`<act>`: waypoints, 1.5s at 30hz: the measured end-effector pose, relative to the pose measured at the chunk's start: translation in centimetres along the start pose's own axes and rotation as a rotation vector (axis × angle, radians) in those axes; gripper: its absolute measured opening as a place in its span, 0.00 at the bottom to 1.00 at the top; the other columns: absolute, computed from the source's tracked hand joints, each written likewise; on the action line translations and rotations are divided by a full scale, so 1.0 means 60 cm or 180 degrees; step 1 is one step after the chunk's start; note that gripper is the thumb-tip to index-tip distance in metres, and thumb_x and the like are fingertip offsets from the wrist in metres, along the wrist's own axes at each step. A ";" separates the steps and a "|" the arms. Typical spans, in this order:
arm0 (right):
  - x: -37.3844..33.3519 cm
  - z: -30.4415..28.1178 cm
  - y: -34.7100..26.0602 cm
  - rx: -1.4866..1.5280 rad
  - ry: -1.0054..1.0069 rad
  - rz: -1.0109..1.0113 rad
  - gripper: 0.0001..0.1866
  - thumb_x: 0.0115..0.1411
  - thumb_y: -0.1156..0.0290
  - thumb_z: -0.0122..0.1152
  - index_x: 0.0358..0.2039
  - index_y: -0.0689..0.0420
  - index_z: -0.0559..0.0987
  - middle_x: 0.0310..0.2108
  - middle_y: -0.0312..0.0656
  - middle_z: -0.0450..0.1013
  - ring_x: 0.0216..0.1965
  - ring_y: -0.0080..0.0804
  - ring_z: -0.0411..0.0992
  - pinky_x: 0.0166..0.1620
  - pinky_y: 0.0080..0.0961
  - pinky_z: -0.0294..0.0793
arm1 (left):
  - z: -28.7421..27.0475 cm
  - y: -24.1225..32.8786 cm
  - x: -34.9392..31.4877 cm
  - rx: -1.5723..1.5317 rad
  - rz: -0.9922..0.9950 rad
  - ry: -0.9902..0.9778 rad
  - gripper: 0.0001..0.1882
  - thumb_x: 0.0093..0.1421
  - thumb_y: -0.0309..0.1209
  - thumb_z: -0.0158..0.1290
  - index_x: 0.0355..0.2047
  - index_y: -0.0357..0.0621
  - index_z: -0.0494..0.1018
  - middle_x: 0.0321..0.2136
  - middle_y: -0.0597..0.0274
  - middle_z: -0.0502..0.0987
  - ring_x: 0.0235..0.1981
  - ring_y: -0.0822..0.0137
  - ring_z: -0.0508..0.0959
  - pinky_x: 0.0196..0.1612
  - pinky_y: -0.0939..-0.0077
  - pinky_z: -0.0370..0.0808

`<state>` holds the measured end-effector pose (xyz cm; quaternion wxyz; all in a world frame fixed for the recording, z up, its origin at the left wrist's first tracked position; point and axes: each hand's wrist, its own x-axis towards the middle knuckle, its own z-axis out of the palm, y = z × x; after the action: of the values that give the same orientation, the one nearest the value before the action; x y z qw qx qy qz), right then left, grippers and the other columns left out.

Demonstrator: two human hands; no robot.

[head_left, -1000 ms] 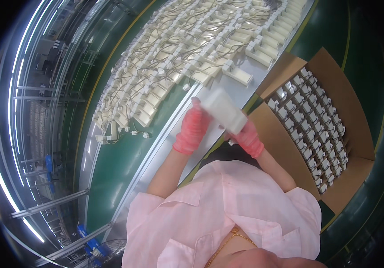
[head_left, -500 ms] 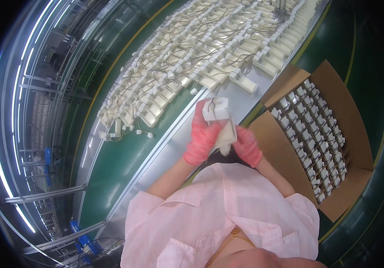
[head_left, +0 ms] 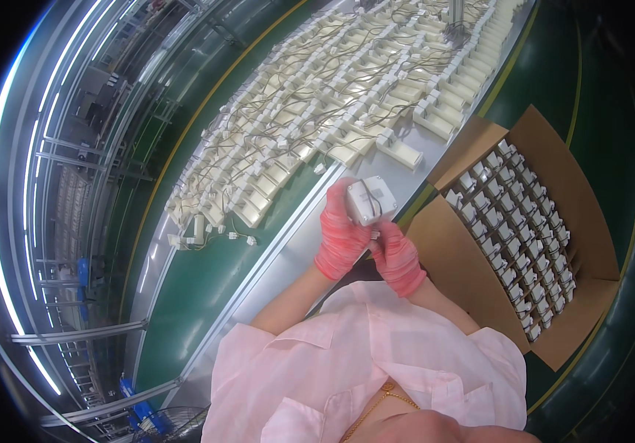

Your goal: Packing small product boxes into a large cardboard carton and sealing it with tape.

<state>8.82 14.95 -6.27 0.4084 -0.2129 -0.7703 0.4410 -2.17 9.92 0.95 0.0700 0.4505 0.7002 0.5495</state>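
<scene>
A white plastic housing (head_left: 371, 201) with a squarish end and a grey cable across it is held up in front of my chest. Wearing a pink-red glove, my left hand (head_left: 341, 235) is closed around its left side. My right hand (head_left: 397, 260), gloved alike, is closed just below the housing, its fingertips pinching what looks like a small white plug (head_left: 375, 236). The housing's lower part is hidden by my hands. Beyond them, a similar cream-white housing (head_left: 400, 152) lies alone near the table's edge.
Rows of cream-white housings with cables (head_left: 280, 140) cover the far part of the metal-edged table (head_left: 273, 262), which has a green top. At my right stands an open cardboard box (head_left: 454, 269) with white parts (head_left: 513, 229) in a divider grid. Metal frames (head_left: 85, 336) line the left.
The housing has turned, so its squarish end with the cable now faces up. My right hand has moved slightly down and left, from the housing's side to below it.
</scene>
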 end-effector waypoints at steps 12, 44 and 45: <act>0.023 -0.061 0.033 -0.0669 0.0840 -0.1214 0.18 0.54 0.69 0.59 0.45 0.55 0.70 0.39 0.45 0.69 0.40 0.43 0.69 0.44 0.33 0.70 | 0.034 -0.031 0.034 -0.2434 -0.2234 -0.1886 0.39 0.58 0.57 0.48 0.62 0.48 0.50 0.53 0.57 0.63 0.51 0.60 0.69 0.52 0.62 0.70; -0.121 -0.782 0.577 -0.3812 0.1985 0.1660 0.25 0.56 0.54 0.58 0.50 0.54 0.70 0.46 0.53 0.69 0.49 0.50 0.66 0.51 0.41 0.67 | -0.125 -0.116 0.135 -0.3182 -0.1440 -0.0230 0.20 0.63 0.38 0.47 0.53 0.44 0.65 0.45 0.60 0.74 0.45 0.59 0.76 0.49 0.60 0.73; -0.150 -0.821 0.599 -0.3807 0.2391 0.1371 0.27 0.56 0.53 0.58 0.50 0.57 0.69 0.47 0.55 0.68 0.49 0.51 0.66 0.51 0.42 0.66 | -0.103 -0.092 0.140 -0.3883 -0.1808 -0.0529 0.21 0.63 0.39 0.48 0.53 0.45 0.65 0.46 0.60 0.73 0.46 0.59 0.75 0.49 0.59 0.73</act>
<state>53.10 52.34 -27.23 0.3631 -0.6823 -0.6286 -0.0864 -13.78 11.54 2.07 0.5070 0.1696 0.3482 0.7700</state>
